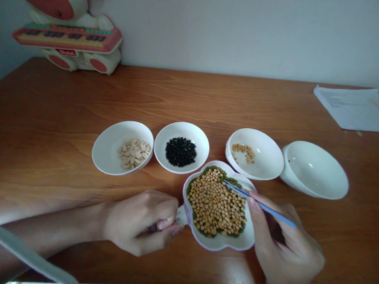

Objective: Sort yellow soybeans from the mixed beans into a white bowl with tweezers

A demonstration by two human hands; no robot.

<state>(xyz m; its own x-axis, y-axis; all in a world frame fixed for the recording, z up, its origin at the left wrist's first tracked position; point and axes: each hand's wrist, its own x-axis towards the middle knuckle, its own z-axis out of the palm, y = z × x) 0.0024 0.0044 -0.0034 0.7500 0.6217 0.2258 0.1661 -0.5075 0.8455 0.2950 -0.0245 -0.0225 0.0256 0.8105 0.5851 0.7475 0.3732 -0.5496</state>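
My left hand (143, 222) is closed round the handle of a flower-shaped dish (250, 230) with a purple rim. Yellow soybeans (216, 202) fill most of the dish, with green mung beans (235, 182) showing at the edges and near the top. Between the fingers of my right hand (285, 244) is a pair of blue tweezers (268, 209); their tips reach the beans in the upper part of the dish. Just beyond the dish stands a white bowl (269, 161) with a few soybeans in it.
A bowl (104, 154) of pale flat seeds and a bowl (160, 153) of black beans stand left of centre. At the right, a white bowl (321, 174) leans tilted. A toy keyboard figure (70, 40) and papers (359, 108) lie farther back. A pale strap (27, 254) crosses the lower left.
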